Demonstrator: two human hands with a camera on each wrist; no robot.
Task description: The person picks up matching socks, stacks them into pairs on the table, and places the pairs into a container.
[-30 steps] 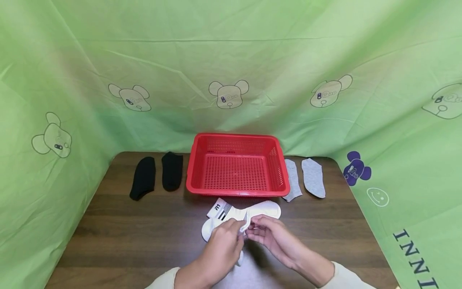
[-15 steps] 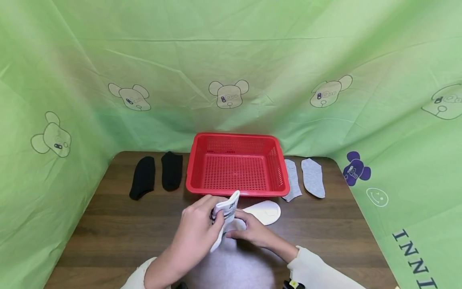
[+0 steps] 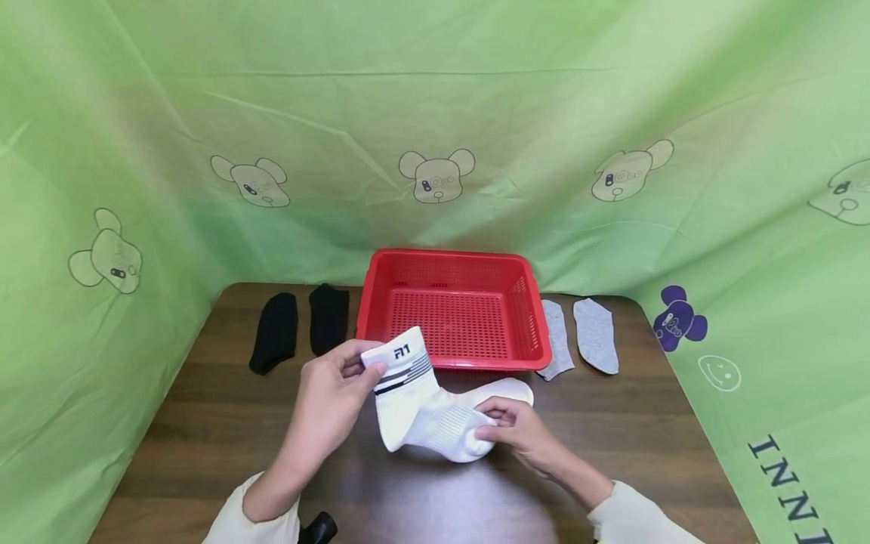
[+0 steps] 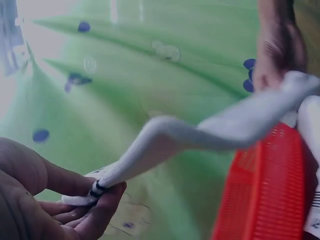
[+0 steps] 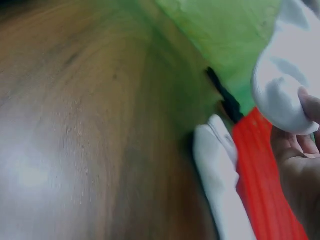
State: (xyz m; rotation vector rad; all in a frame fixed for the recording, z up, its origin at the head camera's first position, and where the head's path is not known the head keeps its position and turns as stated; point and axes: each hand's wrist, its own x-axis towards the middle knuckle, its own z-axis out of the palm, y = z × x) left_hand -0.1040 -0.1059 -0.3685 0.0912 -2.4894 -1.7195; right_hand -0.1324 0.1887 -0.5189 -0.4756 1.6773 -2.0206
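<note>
A white ankle sock (image 3: 414, 412) with black stripes and lettering on its cuff is held up flat between the two hands, in front of the basket. My left hand (image 3: 326, 397) pinches the cuff between thumb and fingers. At the toe end, my right hand (image 3: 523, 434) grips the fabric. The left wrist view shows the sock (image 4: 165, 140) stretched slightly twisted from one hand to the other. Behind it on the table lies a second white sock (image 3: 510, 391), mostly covered by the held one; the right wrist view shows this second sock (image 5: 217, 170) beside the basket.
A red perforated basket (image 3: 489, 363) stands at the table's back. Left of it lie two black socks (image 3: 275, 332). To its right are two grey socks (image 3: 596, 336), one partly behind the basket. Green printed cloth (image 3: 435, 98) hangs around the wooden table (image 3: 204, 438).
The sock, earlier bunched between the hands, is now spread out sideways. My left hand has moved left and up with the cuff, and the right hand has moved right to the toe.
</note>
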